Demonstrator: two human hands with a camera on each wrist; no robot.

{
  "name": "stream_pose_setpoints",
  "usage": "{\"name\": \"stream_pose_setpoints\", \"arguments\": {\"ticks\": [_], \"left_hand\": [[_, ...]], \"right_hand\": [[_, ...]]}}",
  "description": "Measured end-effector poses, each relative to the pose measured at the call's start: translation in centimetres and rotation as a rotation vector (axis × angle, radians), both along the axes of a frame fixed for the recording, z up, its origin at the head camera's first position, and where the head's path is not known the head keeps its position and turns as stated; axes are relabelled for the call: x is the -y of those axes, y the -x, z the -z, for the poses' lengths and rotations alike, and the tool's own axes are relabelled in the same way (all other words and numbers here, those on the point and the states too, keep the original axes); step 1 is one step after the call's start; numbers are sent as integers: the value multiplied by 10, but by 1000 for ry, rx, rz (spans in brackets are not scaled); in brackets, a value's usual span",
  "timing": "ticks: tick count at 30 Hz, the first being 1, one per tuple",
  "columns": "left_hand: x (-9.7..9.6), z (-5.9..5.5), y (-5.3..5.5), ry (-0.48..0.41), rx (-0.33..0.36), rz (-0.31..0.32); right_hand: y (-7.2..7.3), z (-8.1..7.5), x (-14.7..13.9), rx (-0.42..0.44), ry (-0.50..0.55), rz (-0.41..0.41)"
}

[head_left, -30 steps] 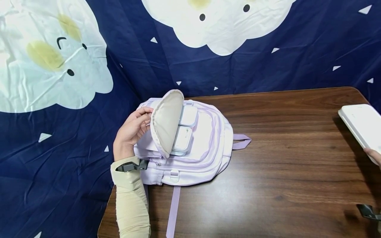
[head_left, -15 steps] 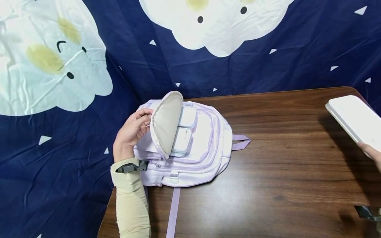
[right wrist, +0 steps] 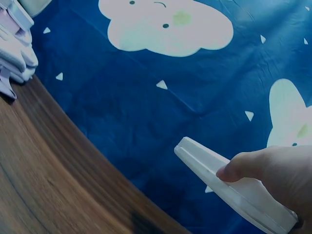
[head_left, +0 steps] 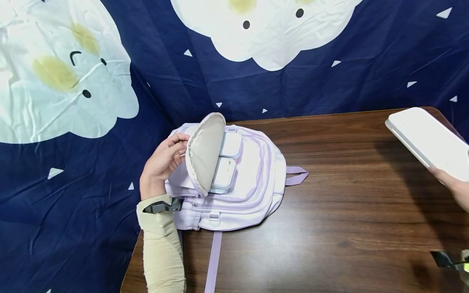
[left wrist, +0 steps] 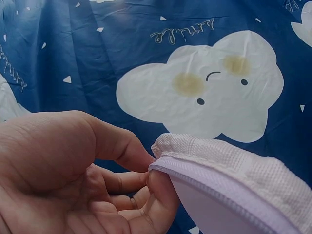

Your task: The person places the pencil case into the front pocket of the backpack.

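A white and lilac backpack (head_left: pixel 275 179) lies on the table. My left hand (head_left: pixel 160 165) pinches the edge of its front pocket flap (head_left: pixel 206 154) between thumb and fingers, folding the beige lining upward. The left wrist view shows the zipper teeth (left wrist: pixel 214 187) along that edge. Two pale lidded boxes (head_left: pixel 231 144) sit in the pocket, partly hidden by the flap. At the far right, my right hand (head_left: pixel 454 188) grips a long white box (head_left: pixel 426 138) with rounded corners, raised over the table. In the right wrist view the thumb (right wrist: pixel 231 171) lies along the box's side.
The brown wooden table (head_left: pixel 340 228) extends right of the backpack. Its lilac top loop (head_left: pixel 297 176) points right, and a strap (head_left: pixel 213 260) trails toward the front edge. A navy cloth (head_left: pixel 307 89) with white clouds hangs behind and at the left.
My right hand has carried the long white box leftward and slightly up, further into the head view. My left hand keeps its pinch on the flap in the same place.
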State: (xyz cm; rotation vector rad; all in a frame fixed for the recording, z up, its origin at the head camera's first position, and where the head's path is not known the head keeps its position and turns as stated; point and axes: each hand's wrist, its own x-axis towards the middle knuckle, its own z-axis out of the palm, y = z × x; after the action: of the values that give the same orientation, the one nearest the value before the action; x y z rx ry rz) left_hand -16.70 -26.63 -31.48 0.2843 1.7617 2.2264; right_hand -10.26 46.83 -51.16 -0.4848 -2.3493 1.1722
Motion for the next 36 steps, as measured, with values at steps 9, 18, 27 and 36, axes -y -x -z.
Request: {"name": "stream_pose_setpoints", "arguments": {"ticks": [9,18,27,36], "left_hand": [[-1,0,0,6,-3,-8],[-1,0,1,4,-10,5],[-3,-3,2,49,-19,7],[-3,-4,1,85,-20,3]], "right_hand": [[-13,-70,85,-187,-53,23],[-21,-124,134,-33,-209,-77],[-15,-141,153,-2,-320,-191],[-10,-150,177,-44,-362,-309]]}}
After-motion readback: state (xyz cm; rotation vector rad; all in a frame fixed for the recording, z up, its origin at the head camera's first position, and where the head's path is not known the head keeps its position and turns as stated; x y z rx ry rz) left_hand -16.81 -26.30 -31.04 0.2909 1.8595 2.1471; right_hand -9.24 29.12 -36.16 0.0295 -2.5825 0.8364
